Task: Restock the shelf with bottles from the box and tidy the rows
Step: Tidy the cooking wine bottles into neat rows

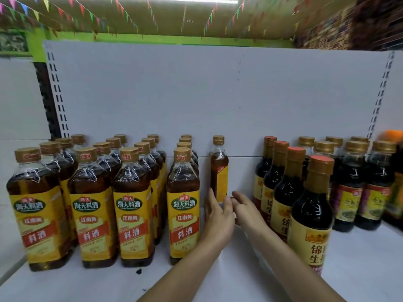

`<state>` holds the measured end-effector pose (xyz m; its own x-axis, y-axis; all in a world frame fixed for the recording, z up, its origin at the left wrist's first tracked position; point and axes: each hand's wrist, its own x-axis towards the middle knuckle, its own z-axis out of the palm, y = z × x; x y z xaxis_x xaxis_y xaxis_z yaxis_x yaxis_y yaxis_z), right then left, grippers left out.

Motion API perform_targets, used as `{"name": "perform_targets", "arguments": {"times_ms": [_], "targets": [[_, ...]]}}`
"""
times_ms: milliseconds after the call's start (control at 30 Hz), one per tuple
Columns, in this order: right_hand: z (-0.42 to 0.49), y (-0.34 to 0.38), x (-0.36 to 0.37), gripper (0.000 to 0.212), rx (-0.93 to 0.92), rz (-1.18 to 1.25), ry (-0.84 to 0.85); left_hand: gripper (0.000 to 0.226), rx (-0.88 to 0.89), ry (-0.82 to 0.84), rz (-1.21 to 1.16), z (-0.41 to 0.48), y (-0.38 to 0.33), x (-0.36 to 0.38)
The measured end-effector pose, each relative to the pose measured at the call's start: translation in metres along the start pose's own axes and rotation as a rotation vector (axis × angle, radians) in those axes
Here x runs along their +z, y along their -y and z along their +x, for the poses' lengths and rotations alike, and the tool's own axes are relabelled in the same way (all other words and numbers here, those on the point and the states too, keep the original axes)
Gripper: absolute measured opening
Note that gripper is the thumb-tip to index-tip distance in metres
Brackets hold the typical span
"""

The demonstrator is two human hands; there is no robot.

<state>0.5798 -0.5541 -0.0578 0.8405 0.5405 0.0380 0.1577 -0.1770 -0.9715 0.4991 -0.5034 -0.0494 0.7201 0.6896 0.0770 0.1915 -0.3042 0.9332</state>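
1. Head view: a lone bottle (218,168) stood upright at the back of the shelf (359,269), between the yellow-label rows (130,214) and the dark bottles (309,219).
2. I saw the left grip (218,216) open, fingers straight, at the bottle's base; I could not tell whether it touched.
3. The right grip (246,209) was open too, fingers loose, just beside the left, holding nothing.

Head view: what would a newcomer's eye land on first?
A lone bottle stands at the back of a gap in mid-shelf, with the left hand and right hand open just before it. Left of it stand packed rows of yellow-labelled bottles; right of it, a row of dark orange-capped bottles.
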Motion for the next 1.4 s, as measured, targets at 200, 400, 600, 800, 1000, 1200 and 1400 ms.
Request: {"name": "perform_targets", "arguments": {"times_ms": [200,400,600,800,1000,1200,1400], "targets": [[0.004,-0.003,0.006,0.05,-0.092,0.027,0.114,0.064,0.009,0.001,-0.025,0.011,0.009,0.002],[0.003,-0.012,0.012,0.041,-0.146,0.037,0.131,0.062,-0.01,-0.044,-0.062,0.011,0.011,0.008],[0.0,-0.013,0.013,0.047,-0.143,0.031,0.1,0.064,-0.029,-0.041,-0.055,0.006,0.007,0.008],[-0.01,-0.004,0.01,0.053,-0.148,-0.005,0.082,0.063,-0.084,0.004,-0.053,-0.005,0.0,0.001],[-0.028,0.006,0.005,0.053,-0.118,-0.045,0.07,0.065,-0.05,0.002,-0.142,-0.014,0.002,-0.001],[-0.045,0.007,0.0,0.048,-0.088,-0.058,0.071,0.067,-0.086,0.033,-0.221,-0.03,-0.004,-0.006],[-0.072,0.0,-0.004,0.047,-0.131,-0.124,0.028,0.068,-0.059,0.104,-0.228,-0.057,0.0,-0.018]]}}
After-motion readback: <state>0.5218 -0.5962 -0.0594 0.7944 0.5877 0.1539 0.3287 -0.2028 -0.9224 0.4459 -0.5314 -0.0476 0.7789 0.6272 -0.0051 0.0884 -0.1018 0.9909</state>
